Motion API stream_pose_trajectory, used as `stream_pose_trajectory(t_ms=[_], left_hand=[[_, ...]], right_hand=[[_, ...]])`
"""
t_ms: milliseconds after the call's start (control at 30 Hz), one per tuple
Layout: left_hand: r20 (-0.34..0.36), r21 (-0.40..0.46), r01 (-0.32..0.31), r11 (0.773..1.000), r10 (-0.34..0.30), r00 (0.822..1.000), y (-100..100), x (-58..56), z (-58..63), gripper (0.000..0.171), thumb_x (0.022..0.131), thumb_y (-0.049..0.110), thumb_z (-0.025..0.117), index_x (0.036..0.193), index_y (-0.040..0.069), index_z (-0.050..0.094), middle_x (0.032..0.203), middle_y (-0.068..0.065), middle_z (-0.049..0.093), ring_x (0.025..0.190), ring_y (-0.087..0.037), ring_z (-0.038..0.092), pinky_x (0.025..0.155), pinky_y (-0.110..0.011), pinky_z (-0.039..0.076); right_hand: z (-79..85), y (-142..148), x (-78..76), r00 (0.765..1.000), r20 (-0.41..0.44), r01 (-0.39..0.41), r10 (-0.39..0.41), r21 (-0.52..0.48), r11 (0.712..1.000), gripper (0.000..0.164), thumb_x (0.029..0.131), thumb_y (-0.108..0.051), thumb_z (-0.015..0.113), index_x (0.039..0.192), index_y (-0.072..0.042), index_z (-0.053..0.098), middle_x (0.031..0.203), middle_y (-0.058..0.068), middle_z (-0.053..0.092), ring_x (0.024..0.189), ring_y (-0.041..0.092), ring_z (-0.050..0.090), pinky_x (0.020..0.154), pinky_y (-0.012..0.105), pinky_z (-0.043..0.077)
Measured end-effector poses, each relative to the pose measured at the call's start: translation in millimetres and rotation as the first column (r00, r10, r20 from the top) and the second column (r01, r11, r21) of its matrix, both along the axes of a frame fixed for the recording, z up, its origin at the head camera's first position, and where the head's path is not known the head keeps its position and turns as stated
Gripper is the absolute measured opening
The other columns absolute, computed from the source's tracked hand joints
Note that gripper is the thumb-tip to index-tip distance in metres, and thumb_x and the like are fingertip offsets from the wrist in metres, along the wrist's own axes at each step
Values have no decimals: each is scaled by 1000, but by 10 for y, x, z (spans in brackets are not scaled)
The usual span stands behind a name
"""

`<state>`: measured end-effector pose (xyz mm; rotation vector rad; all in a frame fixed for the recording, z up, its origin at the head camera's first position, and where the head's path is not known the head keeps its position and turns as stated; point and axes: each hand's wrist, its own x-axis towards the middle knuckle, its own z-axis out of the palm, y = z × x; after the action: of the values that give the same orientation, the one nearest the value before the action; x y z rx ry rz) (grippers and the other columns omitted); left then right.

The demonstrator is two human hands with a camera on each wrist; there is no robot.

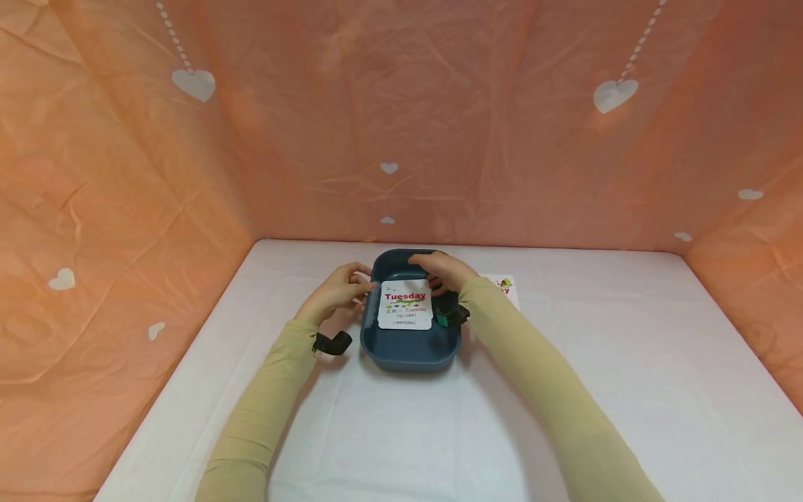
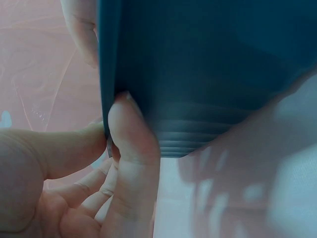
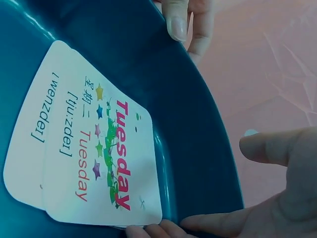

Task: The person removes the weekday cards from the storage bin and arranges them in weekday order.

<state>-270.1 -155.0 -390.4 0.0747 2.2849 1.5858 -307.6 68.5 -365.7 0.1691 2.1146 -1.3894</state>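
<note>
A dark blue plastic tray (image 1: 408, 352) stands on the white-covered table. Inside it lie overlapping cards, the top one a "Tuesday" card (image 3: 114, 153) with stars and a green caterpillar. Beneath it, another card (image 3: 27, 144) reading "wenzdei" sticks out. My left hand (image 1: 339, 289) pinches the tray's left rim between thumb and finger, plain in the left wrist view. My right hand (image 1: 447, 270) reaches over the tray's right side, its fingertips (image 3: 166, 229) at the edge of the cards and its thumb held apart from them.
Another white card (image 1: 505, 287) with red print lies on the table right of the tray, partly covered by my right sleeve (image 1: 502, 314). Orange sheeting (image 1: 439, 139) with pale hearts walls the table at the back and sides.
</note>
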Motion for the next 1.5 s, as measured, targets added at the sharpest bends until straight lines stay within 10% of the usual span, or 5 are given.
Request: stream_pose_trajectory(t_ms=[733,1133,1500], left_hand=[[1,-16,14,1000,-14,1000,-8,2,-1,39,97,13,58,130,0,43,102,-23,60,74,-20,59,70,-37,54],[4,11,27,1000,-27,1000,-6,1,0,40,97,12,58,130,-2,42,102,-24,60,71,-18,58,62,-32,52],[-3,-13,29,999,-29,1000,-15,0,3,41,97,13,58,132,0,43,104,-24,60,75,-22,59,63,-33,52]], right_hand=[[44,71,19,984,-157,-82,88,47,996,53,92,-33,59,132,1,48,125,21,47,105,34,57,83,39,52],[0,118,17,957,-285,-75,58,-47,996,53,77,12,66,127,7,52,101,19,59,66,13,58,70,27,52],[-11,112,29,958,-263,-120,113,-12,993,49,78,10,69,125,6,56,115,24,58,81,20,64,81,35,53]])
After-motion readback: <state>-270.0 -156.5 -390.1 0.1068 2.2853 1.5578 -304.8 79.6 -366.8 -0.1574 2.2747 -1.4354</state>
